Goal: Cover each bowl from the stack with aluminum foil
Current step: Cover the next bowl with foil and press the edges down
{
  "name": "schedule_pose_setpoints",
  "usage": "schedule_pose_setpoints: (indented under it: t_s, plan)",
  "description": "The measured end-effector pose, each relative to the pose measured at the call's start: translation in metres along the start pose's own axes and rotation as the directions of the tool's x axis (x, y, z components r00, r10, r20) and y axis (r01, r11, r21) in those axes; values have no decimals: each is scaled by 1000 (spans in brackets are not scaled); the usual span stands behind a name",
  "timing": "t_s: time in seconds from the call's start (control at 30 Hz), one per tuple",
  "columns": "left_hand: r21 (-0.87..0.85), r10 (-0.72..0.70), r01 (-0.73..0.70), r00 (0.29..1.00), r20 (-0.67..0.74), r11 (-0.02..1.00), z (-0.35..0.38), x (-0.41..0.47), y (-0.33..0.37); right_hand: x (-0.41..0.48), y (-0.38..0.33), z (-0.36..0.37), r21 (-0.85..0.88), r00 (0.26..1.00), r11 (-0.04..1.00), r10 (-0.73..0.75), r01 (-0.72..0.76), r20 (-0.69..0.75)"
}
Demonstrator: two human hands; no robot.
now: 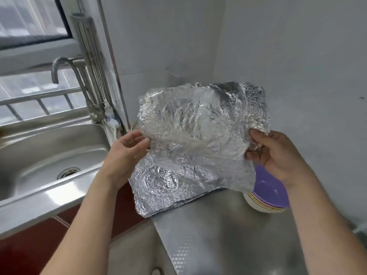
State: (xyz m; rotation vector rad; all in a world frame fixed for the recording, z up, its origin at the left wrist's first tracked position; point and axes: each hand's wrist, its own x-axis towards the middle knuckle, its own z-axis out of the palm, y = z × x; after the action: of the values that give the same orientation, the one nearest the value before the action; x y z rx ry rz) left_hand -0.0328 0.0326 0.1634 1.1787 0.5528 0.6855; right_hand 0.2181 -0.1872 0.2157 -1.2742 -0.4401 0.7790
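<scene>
None of the stacked bowls [268,197] looks covered yet: the right hand [278,153] pinches one crinkled foil sheet [200,132] aloft, the left hand [127,151] open at its other edge.

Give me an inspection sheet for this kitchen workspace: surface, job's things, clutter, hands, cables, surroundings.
Surface: steel counter beside a sink.
Job's things: crinkled foil sheet held in the air; spare foil lying flat on the counter; bowl stack at right, purple bowl on top, uncovered.
Clutter: nothing seen.
Hands: right hand pinches the foil sheet's right edge; left hand open at its left edge, contact unclear.
Cables: nothing seen.
Surroundings: faucet over the sink, barred window behind, white wall.
</scene>
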Motion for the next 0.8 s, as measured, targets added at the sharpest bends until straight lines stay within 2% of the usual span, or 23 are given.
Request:
schedule_pose_setpoints:
  t_s: [0.13,0.27,0.4,0.6,0.73,0.8]
  plan:
    - [-35,-63,61,997,-55,998,17,-32,-12,-21,10,-3,-33,994,994,106,-106,-10]
    - [-60,-92,86,991,-99,994,20,-52,-14,-28,15,-16,-139,976,966,214,-218,-45]
    - [38,-145,152,978,-150,988,16,-58,-14,-29,12,-24,-184,970,954,220,-236,-105]
    - [19,-213,227,936,-279,974,12,-59,-25,-19,14,-29,-237,959,932,245,-273,-141]
    - [117,-241,276,938,-249,954,25,-54,-14,-14,10,-27,-236,982,956,155,-176,-104]
    - [133,-145,180,961,-237,975,29,-51,-2,-16,-1,-28,-248,998,967,56,-54,2]
